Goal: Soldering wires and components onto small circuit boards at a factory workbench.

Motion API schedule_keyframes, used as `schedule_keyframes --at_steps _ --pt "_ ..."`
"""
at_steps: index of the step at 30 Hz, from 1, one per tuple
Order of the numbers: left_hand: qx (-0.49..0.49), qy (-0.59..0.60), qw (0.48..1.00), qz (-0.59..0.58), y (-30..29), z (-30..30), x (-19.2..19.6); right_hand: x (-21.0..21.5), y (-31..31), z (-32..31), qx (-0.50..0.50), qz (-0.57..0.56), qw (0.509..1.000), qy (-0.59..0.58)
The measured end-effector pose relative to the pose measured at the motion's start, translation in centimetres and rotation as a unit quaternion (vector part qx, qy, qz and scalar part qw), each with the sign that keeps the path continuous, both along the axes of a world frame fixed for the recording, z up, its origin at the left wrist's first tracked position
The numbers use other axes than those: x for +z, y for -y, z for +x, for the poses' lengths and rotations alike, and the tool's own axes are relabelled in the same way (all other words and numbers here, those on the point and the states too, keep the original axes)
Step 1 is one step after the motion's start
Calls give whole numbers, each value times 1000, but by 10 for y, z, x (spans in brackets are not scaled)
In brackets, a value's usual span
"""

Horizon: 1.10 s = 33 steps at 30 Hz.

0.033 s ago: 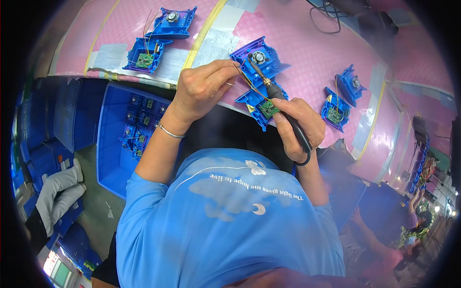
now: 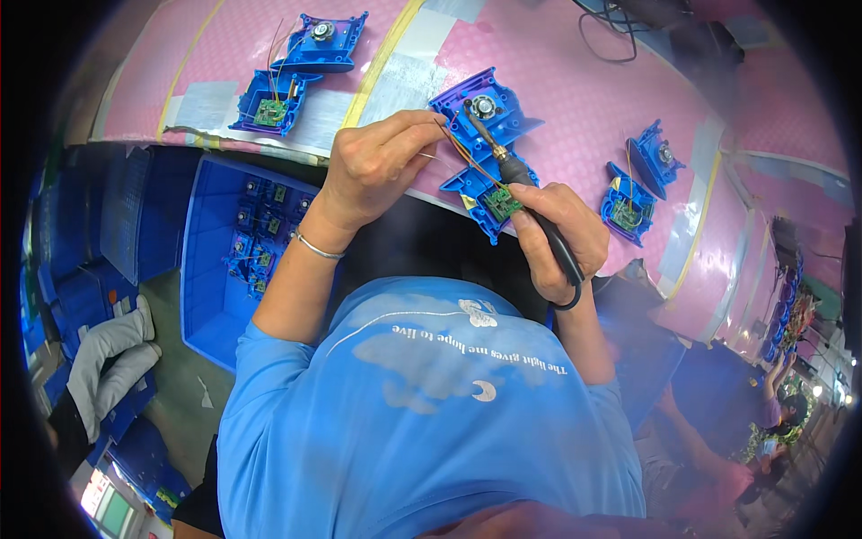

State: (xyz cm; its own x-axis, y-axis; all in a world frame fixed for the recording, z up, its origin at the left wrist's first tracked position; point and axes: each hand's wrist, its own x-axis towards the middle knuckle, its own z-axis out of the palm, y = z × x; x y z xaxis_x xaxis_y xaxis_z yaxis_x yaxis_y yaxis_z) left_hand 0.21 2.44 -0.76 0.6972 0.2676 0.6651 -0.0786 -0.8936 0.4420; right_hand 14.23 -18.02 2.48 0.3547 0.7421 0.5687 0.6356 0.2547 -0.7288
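Observation:
A blue plastic housing (image 2: 480,135) lies open on the pink table mat (image 2: 575,99), with a small round speaker (image 2: 485,106) in its upper half and a green circuit board (image 2: 505,203) in its lower half. My left hand (image 2: 377,166) pinches thin wires (image 2: 449,144) that run to the housing. My right hand (image 2: 561,235) grips a black soldering iron (image 2: 507,166). Its shaft slants up over the housing, with the tip beside the speaker.
Two more blue housings (image 2: 287,90) with boards lie at the far left and another pair (image 2: 639,184) at the right. A blue bin (image 2: 235,260) of parts stands below the table edge. A black cable (image 2: 620,40) lies at the back. Another person (image 2: 709,449) is at lower right.

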Motion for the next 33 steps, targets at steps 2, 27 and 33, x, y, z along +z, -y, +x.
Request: schedule_keyframes --at_steps 2,27,33 --pt "10 0 1000 -17 0 -2 1 1 1 1 0 0 1000 -1" --pt "16 -98 995 -5 22 -1 19 1 15 2 -16 13 1000 -1" --pt "6 -86 996 -8 23 2 21 1 16 2 -18 13 1000 3"
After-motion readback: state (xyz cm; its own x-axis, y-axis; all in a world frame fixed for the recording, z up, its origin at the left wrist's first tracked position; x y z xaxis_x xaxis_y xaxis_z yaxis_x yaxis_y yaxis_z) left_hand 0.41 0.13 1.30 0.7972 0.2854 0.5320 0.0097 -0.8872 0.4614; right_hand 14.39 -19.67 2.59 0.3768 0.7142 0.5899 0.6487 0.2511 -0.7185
